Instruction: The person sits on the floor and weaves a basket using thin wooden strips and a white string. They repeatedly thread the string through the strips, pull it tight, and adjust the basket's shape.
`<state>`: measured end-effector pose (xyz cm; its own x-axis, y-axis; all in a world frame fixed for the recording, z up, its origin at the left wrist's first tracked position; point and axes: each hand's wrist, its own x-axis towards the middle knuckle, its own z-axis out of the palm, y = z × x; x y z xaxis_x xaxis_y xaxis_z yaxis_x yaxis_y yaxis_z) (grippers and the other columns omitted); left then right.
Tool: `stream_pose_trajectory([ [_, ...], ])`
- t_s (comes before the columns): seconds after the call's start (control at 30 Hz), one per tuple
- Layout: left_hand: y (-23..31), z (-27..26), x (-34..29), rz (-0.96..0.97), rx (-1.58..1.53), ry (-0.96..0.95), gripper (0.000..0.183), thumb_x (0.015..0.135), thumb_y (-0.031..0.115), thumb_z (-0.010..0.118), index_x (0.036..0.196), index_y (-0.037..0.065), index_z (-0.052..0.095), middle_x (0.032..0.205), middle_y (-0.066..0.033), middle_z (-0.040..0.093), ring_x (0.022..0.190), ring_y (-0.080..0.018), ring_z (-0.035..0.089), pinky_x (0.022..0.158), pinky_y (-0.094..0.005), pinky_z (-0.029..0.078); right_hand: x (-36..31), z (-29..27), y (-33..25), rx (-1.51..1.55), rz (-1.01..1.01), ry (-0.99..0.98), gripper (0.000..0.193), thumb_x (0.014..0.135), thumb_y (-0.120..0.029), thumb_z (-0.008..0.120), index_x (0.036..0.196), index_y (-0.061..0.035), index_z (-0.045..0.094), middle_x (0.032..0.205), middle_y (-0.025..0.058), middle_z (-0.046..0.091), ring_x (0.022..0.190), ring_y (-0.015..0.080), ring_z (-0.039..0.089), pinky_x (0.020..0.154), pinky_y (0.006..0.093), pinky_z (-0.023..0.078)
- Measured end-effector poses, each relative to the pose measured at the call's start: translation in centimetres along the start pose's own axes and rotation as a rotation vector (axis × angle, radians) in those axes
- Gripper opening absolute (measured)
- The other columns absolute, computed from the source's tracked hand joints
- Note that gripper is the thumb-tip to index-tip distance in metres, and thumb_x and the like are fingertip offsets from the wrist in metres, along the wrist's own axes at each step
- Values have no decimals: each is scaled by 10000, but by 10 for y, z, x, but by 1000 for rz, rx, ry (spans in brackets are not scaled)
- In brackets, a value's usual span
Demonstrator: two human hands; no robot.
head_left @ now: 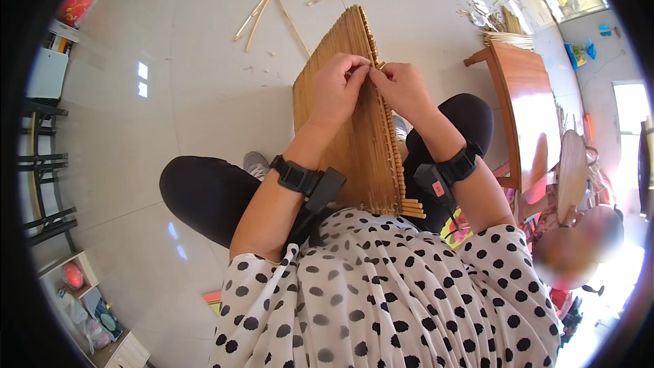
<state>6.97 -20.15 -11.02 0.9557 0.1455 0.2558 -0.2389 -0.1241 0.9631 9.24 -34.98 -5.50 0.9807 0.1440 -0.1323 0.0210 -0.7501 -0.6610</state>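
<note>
A panel of thin tan stalks [325,65], like a reed mat, stands between my knees and reaches from my lap away from me. Stitching runs along its bound right edge [390,143], and several stalk ends [413,208] jut out at the near end. At this edge, toward the far end, my left hand [338,90] is closed in a pinch, its palm against the panel's broad face. Just right of it, my right hand [403,88] pinches at the same edge, fingertips almost touching the left's. What lies between the fingertips is too small to make out.
Loose stalks [281,17] lie on the pale tiled floor beyond the panel. A wooden bench [528,95] stands at the right, with a bundle of stalks [509,39] at its far end. Another person [572,249] is at the lower right. Black racks [46,163] line the left.
</note>
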Motion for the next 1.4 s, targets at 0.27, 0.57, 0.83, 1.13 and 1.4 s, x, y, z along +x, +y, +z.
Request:
stream_pose_trajectory([
  [0.27,-7,-1,1,150,-88,-40,77,939,77,681,996,35,711,931,-43,668,815,-154,638,737,-281,510,0,-2,1,-16,-52,15,353,889,-271,641,730,43,667,636,225,624,584,352,626,593,428,511],
  [0.57,-11,14,-5,342,82,156,49,957,62,656,948,14,649,896,-118,649,786,-271,636,698,-319,501,-6,4,-6,-24,-65,60,333,881,-245,645,712,42,646,662,257,605,601,416,599,596,453,496],
  [0.83,8,11,-19,272,-8,290,31,961,25,644,960,-6,639,913,-121,648,785,-244,625,710,-319,504,-10,0,-16,-12,-69,5,337,878,-235,639,683,40,638,604,237,579,544,378,567,563,438,486],
  [1.13,6,-2,-14,127,-342,280,84,1066,101,524,1071,20,546,947,-77,670,748,-137,661,685,-261,550,-7,1,-13,-33,-19,-6,309,889,-242,630,731,18,686,646,225,627,570,366,604,588,428,507],
  [1.4,19,-9,5,-279,-755,62,155,1091,206,481,1123,60,523,943,-109,677,751,-186,711,685,-306,600,-4,2,-9,-38,-97,-1,313,870,-251,658,730,28,676,649,231,627,586,370,621,584,431,507],
])
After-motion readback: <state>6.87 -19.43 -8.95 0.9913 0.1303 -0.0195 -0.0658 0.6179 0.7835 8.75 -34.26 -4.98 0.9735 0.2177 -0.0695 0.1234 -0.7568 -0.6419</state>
